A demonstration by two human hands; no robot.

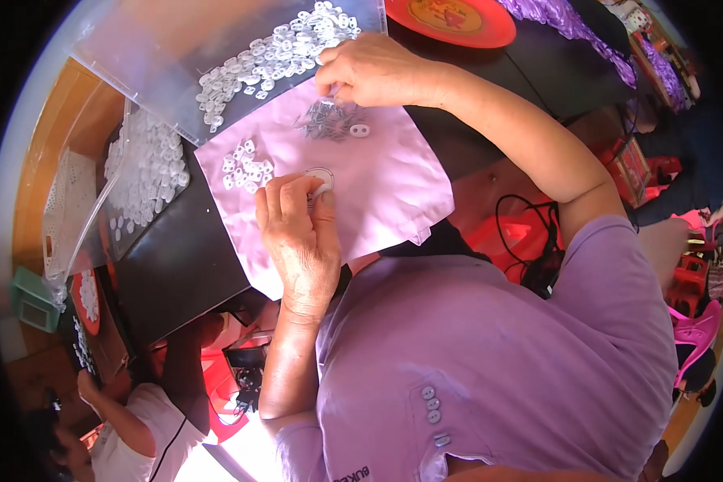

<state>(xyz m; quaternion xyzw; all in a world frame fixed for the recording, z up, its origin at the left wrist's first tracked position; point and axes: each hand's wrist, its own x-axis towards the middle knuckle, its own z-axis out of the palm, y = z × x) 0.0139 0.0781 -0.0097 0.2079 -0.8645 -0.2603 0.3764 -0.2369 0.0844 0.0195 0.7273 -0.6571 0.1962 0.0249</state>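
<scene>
My left hand is closed in a pinch on a small round white piece, held over a pink cloth. My right hand hovers at the cloth's far edge, thumb and fingers pinched together; whatever is between them is too small to make out. Just below those fingers lies a heap of thin metal pins. A single white two-holed piece rests beside the pins. Left of them is a small cluster of similar white pieces.
Beyond the cloth, a clear plastic tray holds many white pieces. More white pieces lie in clear plastic at left. A red round tray stands far right on the black table. Another person works at lower left.
</scene>
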